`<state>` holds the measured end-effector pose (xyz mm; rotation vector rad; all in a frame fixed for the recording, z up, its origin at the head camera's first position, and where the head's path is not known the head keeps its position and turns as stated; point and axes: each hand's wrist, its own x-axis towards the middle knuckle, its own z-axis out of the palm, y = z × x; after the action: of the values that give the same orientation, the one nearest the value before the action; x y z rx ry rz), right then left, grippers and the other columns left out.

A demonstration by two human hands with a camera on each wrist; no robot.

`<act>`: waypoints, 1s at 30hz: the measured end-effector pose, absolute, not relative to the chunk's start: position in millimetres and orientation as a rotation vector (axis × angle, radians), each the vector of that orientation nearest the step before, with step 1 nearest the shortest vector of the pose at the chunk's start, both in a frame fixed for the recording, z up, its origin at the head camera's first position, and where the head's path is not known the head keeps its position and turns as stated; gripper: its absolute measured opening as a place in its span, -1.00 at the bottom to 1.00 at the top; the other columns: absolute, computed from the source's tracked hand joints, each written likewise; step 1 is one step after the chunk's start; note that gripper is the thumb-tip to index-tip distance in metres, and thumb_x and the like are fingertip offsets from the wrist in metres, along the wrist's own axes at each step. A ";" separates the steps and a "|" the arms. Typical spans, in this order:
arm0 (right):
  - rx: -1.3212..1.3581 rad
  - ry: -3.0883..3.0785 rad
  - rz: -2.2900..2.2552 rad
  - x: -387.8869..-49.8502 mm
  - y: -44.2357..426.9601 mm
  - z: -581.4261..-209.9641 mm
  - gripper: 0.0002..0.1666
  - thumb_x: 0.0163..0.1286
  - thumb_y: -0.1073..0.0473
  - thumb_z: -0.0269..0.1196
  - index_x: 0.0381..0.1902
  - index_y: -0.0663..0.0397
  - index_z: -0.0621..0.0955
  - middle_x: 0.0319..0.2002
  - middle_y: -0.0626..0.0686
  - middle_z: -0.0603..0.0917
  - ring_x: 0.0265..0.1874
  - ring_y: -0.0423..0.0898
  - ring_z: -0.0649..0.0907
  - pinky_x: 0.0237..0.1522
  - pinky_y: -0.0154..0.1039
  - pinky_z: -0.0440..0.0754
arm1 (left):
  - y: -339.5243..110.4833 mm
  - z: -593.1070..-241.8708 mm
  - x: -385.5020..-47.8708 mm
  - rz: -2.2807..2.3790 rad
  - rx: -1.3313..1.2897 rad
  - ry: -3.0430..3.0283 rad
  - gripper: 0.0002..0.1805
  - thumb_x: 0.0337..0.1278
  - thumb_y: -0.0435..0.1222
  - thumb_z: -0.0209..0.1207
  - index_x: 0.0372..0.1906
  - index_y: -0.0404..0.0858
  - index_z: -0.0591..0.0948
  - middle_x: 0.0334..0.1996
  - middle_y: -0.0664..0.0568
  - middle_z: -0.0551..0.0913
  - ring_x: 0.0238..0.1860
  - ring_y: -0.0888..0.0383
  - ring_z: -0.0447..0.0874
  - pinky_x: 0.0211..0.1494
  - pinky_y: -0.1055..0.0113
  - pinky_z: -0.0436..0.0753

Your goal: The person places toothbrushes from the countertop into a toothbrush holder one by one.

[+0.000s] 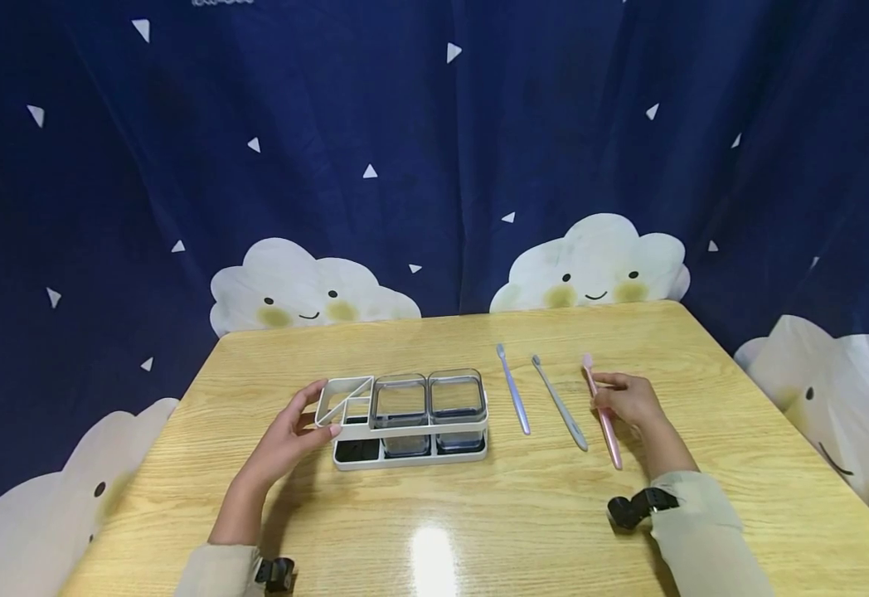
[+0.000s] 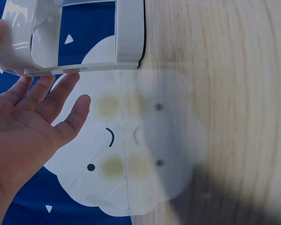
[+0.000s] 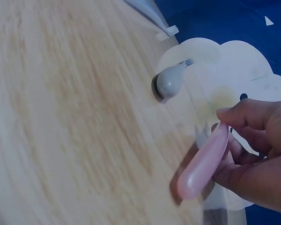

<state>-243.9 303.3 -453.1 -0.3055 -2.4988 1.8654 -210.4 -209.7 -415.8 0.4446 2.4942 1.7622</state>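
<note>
A white toothbrush holder [image 1: 410, 432] with two clear cups stands left of the table's middle. My left hand [image 1: 290, 439] grips its left end, thumb at the front rim and fingers round the far side. In the left wrist view, fingertips of the left hand [image 2: 35, 126] touch the holder's white wall [image 2: 129, 33]. On the right, my right hand [image 1: 628, 401] pinches a pink toothbrush [image 1: 608, 431] by its handle. The right wrist view shows the rounded handle end of this pink toothbrush [image 3: 201, 168] near the tabletop, between thumb and fingers of the right hand [image 3: 262, 154].
A grey toothbrush [image 1: 563, 408] and a blue-purple toothbrush [image 1: 513, 393] lie between the holder and my right hand. Both rest on the wooden table [image 1: 539, 522]. Behind the table hangs a dark blue curtain [image 1: 360, 99] with clouds and triangles.
</note>
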 end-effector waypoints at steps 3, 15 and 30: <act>-0.271 -2.464 1.936 -243.7 303.7 -452.9 -0.37 0.12 0.49 0.18 0.19 0.54 0.34 -0.48 0.09 0.64 -0.60 -0.16 0.61 -0.57 -0.31 0.57 | -209.4 -417.1 -210.4 1.769 0.433 2.488 -0.21 0.07 -0.30 0.28 0.39 -0.17 0.16 0.31 -0.21 0.19 0.12 -0.18 0.40 -0.01 0.22 0.49; -0.222 -2.399 1.986 -239.4 303.7 -446.6 -0.36 0.15 0.45 0.19 0.22 0.51 0.32 -0.52 -0.02 0.62 -0.61 -0.22 0.54 -0.59 -0.35 0.50 | -209.0 -416.1 -213.8 1.751 0.452 2.515 -0.23 0.05 -0.28 0.29 0.36 -0.15 0.19 0.29 -0.21 0.22 0.10 -0.19 0.40 0.00 0.12 0.48; -0.218 -2.304 2.081 -232.7 294.4 -435.9 -0.41 0.21 0.42 0.15 0.21 0.43 0.33 -0.43 0.02 0.60 -0.54 -0.22 0.52 -0.53 -0.34 0.51 | -210.6 -414.4 -213.2 1.791 0.466 2.479 -0.23 0.02 -0.31 0.30 0.34 -0.18 0.21 0.24 -0.21 0.25 0.07 -0.17 0.41 -0.05 0.17 0.50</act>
<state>-232.7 294.4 -435.9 -0.2178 -2.3045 2.0813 -213.2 -210.6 -414.4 0.4656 2.4785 1.7912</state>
